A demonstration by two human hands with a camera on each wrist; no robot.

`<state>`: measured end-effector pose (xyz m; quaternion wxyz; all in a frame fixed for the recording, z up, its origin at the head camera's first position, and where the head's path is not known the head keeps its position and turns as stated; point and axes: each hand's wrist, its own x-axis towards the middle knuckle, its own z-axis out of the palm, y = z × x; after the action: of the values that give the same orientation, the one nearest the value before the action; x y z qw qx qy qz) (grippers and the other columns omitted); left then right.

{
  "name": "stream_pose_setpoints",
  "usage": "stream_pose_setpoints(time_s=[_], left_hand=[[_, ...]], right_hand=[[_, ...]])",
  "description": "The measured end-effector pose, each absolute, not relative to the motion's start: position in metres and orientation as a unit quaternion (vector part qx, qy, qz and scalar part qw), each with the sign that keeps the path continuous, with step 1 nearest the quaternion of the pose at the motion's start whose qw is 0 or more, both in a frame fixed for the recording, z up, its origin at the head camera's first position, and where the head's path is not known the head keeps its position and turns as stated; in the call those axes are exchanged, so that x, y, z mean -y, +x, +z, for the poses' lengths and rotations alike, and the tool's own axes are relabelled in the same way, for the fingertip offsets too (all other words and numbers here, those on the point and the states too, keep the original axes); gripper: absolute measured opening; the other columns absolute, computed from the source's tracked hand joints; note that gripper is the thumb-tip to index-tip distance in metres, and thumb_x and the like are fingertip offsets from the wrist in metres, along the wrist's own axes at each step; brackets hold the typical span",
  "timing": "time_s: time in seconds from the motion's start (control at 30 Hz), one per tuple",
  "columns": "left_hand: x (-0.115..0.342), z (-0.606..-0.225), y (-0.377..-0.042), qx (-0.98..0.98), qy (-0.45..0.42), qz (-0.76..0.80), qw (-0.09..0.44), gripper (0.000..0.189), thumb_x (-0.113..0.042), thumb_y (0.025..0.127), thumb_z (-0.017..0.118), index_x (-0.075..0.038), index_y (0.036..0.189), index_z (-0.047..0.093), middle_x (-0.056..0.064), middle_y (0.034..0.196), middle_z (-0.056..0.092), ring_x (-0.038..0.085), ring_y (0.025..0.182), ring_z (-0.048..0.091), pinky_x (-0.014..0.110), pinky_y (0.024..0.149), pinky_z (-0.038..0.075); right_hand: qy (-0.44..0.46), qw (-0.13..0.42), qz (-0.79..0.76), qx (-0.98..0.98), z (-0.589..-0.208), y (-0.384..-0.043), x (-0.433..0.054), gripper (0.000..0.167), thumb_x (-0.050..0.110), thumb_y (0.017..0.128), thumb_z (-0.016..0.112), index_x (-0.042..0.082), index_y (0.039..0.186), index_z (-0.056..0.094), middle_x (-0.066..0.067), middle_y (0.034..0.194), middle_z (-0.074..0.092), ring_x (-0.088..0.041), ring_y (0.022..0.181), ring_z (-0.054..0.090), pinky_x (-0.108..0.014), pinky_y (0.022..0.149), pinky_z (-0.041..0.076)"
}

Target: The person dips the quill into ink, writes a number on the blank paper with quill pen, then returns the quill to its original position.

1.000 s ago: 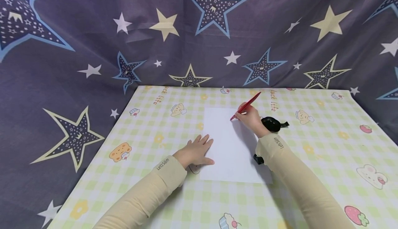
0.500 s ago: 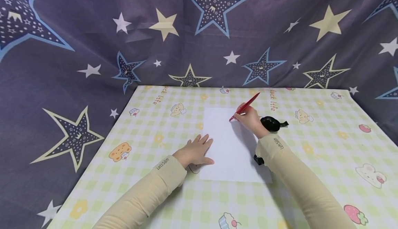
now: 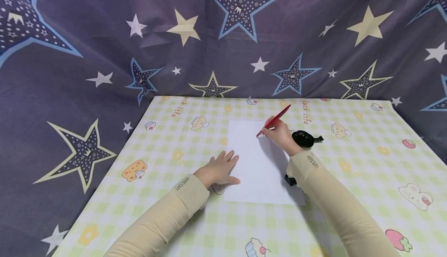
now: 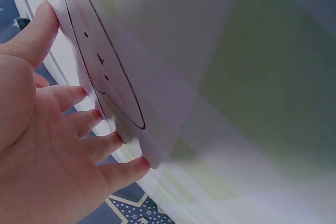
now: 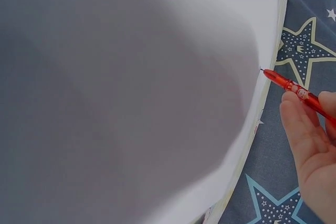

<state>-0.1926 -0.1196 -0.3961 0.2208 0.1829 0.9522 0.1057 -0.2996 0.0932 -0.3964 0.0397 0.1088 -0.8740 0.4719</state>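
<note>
A blank-looking white sheet of paper (image 3: 262, 179) lies on the checked tablecloth. My right hand (image 3: 278, 135) pinches a red pen (image 3: 279, 116), its tip down at the upper part of the sheet. In the right wrist view the pen (image 5: 300, 94) slants toward the paper (image 5: 157, 93), its point at or just over the surface. A tiny dark mark seems to sit at the tip. My left hand (image 3: 220, 169) rests with spread fingers over the sheet's left edge, and the left wrist view shows its fingertips (image 4: 139, 164) touching down.
A black rounded object with a short tab (image 3: 304, 138) lies right of the paper, near my right wrist. Another small black piece (image 3: 290, 180) shows by the right sleeve, partly hidden. Behind the table hangs a dark star-patterned cloth (image 3: 216, 55).
The right hand and the pen have shifted slightly left and toward me over the sheet. My left hand has stayed in place on the paper's edge.
</note>
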Motion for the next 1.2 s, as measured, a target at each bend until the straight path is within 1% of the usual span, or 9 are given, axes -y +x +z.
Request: stream_pose_setpoints(time_s=[0.17, 0.43, 0.93, 1.2], left_hand=[[0.1193, -0.3951, -0.1915, -0.952, 0.182, 0.107, 0.221, 0.082, -0.047, 0.086, 0.059, -0.010, 0.148, 0.020, 0.009, 0.153, 0.009, 0.031, 0.138, 0.003, 0.055, 0.106, 0.009], [0.1188, -0.3934, -0.1909, -0.952, 0.182, 0.109, 0.220, 0.082, -0.046, 0.086, 0.059, -0.009, 0.147, 0.021, 0.009, 0.153, 0.009, 0.032, 0.138, 0.004, 0.054, 0.106, 0.010], [0.1184, -0.3917, -0.1903, -0.952, 0.184, 0.107, 0.219, 0.081, -0.046, 0.086, 0.059, -0.009, 0.147, 0.021, 0.010, 0.153, 0.010, 0.032, 0.137, 0.004, 0.055, 0.106, 0.011], [0.1185, -0.3918, -0.1908, -0.952, 0.184, 0.111, 0.220, 0.081, -0.045, 0.086, 0.060, -0.008, 0.147, 0.021, 0.010, 0.152, 0.010, 0.033, 0.137, 0.005, 0.055, 0.106, 0.010]], right_hand=[[0.110, 0.040, 0.471, 0.874, -0.3973, -0.2988, -0.0933, 0.007, 0.000, 0.083, 0.063, -0.001, 0.083, 0.056, -0.013, 0.074, 0.064, -0.014, 0.059, 0.057, -0.023, 0.053, 0.046], [0.112, 0.041, 0.467, 0.876, -0.3982, -0.2984, -0.0931, 0.006, -0.001, 0.083, 0.063, 0.000, 0.083, 0.057, -0.012, 0.073, 0.064, -0.012, 0.058, 0.056, -0.023, 0.054, 0.046], [0.122, 0.038, 0.472, 0.872, -0.3983, -0.2973, -0.0946, 0.007, -0.001, 0.082, 0.063, -0.001, 0.083, 0.056, -0.011, 0.071, 0.064, -0.012, 0.058, 0.056, -0.023, 0.053, 0.046], [0.123, 0.036, 0.471, 0.873, -0.3981, -0.2964, -0.0947, 0.007, -0.001, 0.082, 0.063, -0.001, 0.083, 0.056, -0.012, 0.073, 0.064, -0.012, 0.059, 0.057, -0.024, 0.055, 0.048]])
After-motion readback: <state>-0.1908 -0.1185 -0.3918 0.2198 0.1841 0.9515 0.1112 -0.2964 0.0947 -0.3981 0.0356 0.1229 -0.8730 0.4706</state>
